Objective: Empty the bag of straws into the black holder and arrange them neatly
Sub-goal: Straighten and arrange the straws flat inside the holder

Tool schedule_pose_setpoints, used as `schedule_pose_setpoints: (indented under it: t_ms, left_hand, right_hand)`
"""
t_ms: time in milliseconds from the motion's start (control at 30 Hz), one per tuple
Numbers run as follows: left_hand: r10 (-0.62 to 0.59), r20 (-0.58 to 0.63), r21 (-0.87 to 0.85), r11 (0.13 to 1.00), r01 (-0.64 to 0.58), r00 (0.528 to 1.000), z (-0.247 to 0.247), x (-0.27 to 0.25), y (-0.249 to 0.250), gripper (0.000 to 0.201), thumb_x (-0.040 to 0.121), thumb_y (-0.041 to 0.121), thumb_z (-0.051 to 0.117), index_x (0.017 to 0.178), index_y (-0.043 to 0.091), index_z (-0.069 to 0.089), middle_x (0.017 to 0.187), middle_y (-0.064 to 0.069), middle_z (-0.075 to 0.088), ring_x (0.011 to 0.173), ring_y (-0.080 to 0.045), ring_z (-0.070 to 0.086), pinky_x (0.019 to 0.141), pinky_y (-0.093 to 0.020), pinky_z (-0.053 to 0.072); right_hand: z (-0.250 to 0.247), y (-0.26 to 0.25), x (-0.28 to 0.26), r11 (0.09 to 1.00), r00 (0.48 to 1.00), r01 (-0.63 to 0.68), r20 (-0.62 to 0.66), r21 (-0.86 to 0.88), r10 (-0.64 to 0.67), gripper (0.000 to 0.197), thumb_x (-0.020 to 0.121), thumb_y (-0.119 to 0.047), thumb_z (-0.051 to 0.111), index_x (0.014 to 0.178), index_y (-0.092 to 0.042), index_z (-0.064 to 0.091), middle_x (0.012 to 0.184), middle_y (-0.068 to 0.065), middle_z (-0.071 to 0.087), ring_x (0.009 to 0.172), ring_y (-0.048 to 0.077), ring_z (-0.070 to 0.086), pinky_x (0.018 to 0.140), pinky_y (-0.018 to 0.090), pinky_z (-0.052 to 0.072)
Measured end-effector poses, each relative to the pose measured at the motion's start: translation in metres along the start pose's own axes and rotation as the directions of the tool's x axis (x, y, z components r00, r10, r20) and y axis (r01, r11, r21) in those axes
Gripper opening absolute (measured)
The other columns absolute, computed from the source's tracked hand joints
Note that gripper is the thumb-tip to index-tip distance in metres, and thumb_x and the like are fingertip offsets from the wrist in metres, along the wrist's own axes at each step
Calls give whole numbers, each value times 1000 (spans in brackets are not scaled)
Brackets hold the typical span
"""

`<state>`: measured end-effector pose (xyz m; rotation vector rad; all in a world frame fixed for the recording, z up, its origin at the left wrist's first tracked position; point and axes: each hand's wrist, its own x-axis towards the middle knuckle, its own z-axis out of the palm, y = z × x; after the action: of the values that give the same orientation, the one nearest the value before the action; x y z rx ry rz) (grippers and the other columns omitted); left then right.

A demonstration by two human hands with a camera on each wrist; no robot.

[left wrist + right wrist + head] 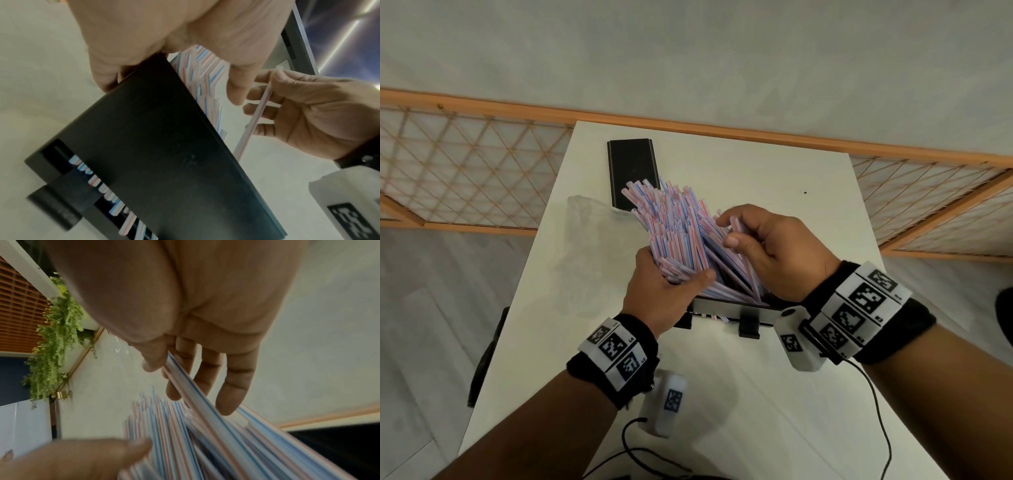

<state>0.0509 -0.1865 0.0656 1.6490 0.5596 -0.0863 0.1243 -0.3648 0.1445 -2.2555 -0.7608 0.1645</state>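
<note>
On the white surface (739, 164), toward its left side, a clear plastic bag (585, 246) lies crumpled and flat beside the straws. Just right of it, the left hand (659, 294) has its grip closed around the lower part of a thick bundle of red, white and blue striped straws (678, 233), thumb across the front, fingers curled behind; the left wrist view shows the same fingers wrapped over the edge of the black holder (164, 154), with straw ends showing through the slot at its near end. The bundle leans up and away from the person, fanned out and uneven, its lower ends inside the holder. Beyond the straw tips a flat black lid (633, 171) lies on the surface. Farther right, the right hand (770, 246) pinches a few straws between thumb and fingers at the bundle's right side. Both wrists wear black bands with printed markers, cables trailing from them.
</note>
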Motion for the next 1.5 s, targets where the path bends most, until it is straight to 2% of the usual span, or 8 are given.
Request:
schedule_pose_setpoints:
  t_ms: [133,300,400,667,867,1067,1233,1500]
  left_hand:
    - [-26,-26,-164,986,22,999,1,-1,5,68,66,62,67,121,25,52,113,8,68,107,-13,65,101,-47,50]
    - [-68,-32,-186,981,61,997,1,1,14,88,62,92,44,120,26,49,111,15,62,107,-7,59,97,-36,40]
    - [-30,7,-122,992,31,1000,3,-2,19,86,68,90,43,130,29,44,114,23,57,109,-4,56,101,-33,37]
    - [-79,-2,-176,981,78,997,1,0,19,99,63,87,56,132,17,43,118,7,63,112,-13,62,104,-42,48]
    - [-42,32,-199,979,48,999,0,-6,20,90,69,71,69,135,17,40,119,14,60,105,2,61,87,-22,49]
    - [-14,9,-117,993,15,1000,1,-3,10,94,60,66,85,130,21,41,119,13,64,107,-6,67,93,-38,58]
    - [74,-57,30,997,-73,996,0,-6,19,74,71,49,87,125,24,44,116,14,64,103,-5,66,88,-32,58]
    - [44,-43,-2,999,-44,998,-4,0,7,89,57,44,91,130,26,45,112,16,66,103,-5,68,93,-37,57]
  right_hand:
    - [8,2,-7,993,993,-119,0,4,119,43,90,-35,69,129,-22,55,98,-6,67,89,14,64,79,25,49]
    - [16,27,-31,904,925,-320,115,-285,363,46,79,-66,64,83,-20,58,73,-4,60,67,14,57,64,33,49]
    - [36,31,-37,916,856,-272,361,-295,370,48,79,-71,61,94,-26,63,77,-9,62,74,9,60,70,28,48]
    - [49,30,-17,867,753,-294,462,-402,469,48,80,-77,55,77,-29,52,73,-6,61,68,10,59,60,27,45]
    - [59,22,-1,880,733,-366,489,-303,474,47,78,-77,57,86,-31,54,81,-8,63,75,7,60,58,21,41]
    - [62,21,5,906,761,-365,492,-213,422,63,74,-76,63,122,-36,57,108,-11,64,97,10,60,82,24,46]
    - [50,13,9,941,865,-312,371,-133,340,31,76,-58,74,88,-36,57,78,-16,59,75,6,58,63,20,41]
    - [25,22,-18,938,956,-185,166,-293,240,49,68,-59,81,84,-19,58,71,-7,54,64,12,52,57,17,40]
